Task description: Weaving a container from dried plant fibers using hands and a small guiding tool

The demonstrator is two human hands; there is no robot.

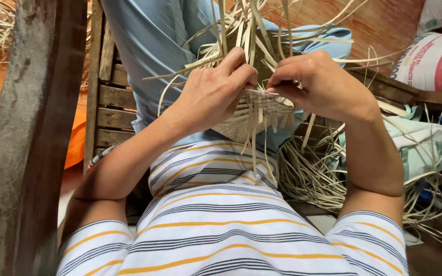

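A small half-woven basket [254, 115] of pale flat straw strips rests on my lap, over light blue trousers. Loose strip ends stick up and out from its rim. My left hand [213, 92] grips the basket's left edge, thumb and forefinger pinching a strip at the rim. My right hand [321, 82] holds the right edge, its fingertips pinched on the same strip [259, 93] where the two hands meet. I wear a white shirt with orange and dark stripes.
I sit on a slatted wooden bench [111, 102]. A thick wooden post [31, 138] stands at the left. A heap of loose straw strips [318, 174] lies at my right beside a pale green bag [420, 143]. A printed white sack [431, 61] stands at the upper right.
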